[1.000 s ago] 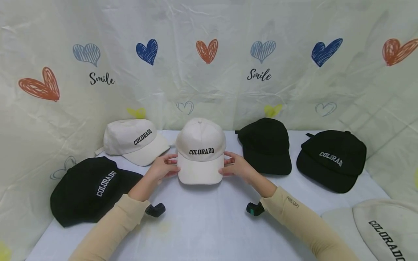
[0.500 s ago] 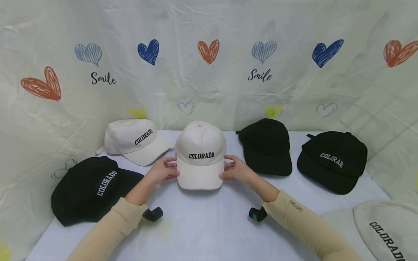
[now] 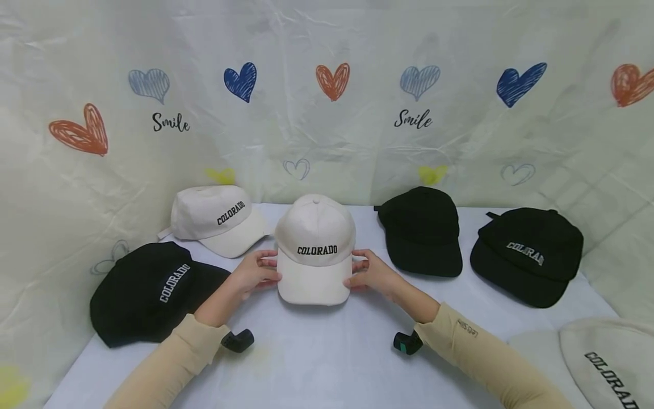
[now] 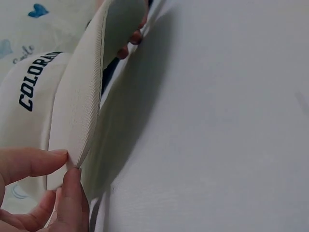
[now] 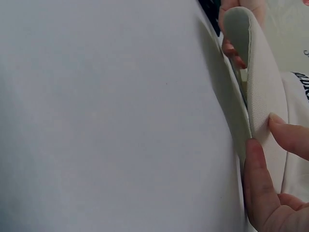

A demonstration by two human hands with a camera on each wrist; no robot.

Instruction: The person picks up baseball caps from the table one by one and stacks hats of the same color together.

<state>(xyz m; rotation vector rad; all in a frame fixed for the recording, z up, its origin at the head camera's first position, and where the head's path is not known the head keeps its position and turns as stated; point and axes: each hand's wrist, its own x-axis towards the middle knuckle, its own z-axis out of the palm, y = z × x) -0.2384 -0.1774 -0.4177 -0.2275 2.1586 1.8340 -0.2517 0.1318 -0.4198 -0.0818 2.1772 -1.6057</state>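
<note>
A cream baseball cap [image 3: 315,227] with "COLORADO" across its front faces me in the middle of the table, its brim [image 3: 313,284] pointing my way. My left hand [image 3: 251,274] pinches one side edge of that brim. On the opposite edge my right hand [image 3: 375,275] does the same. Seen from the left wrist, the thumb lies on top of the brim [image 4: 79,101] and fingers sit beneath. The right wrist view shows a thumb over the curved brim [image 5: 265,82] with fingers under it, and a shadow along the white table surface.
Left of me are another cream cap [image 3: 212,218] and a black cap [image 3: 148,289]. To the right stand a black cap [image 3: 424,233], a lettered black cap [image 3: 531,255] and a cream cap [image 3: 603,358] at the corner. A heart-printed curtain [image 3: 286,130] hangs behind the white table [image 3: 317,363].
Both hands have brought the cream cap slightly down toward me, keeping their grip on the brim. The whole head view has shifted a little, with the background sliding right.
</note>
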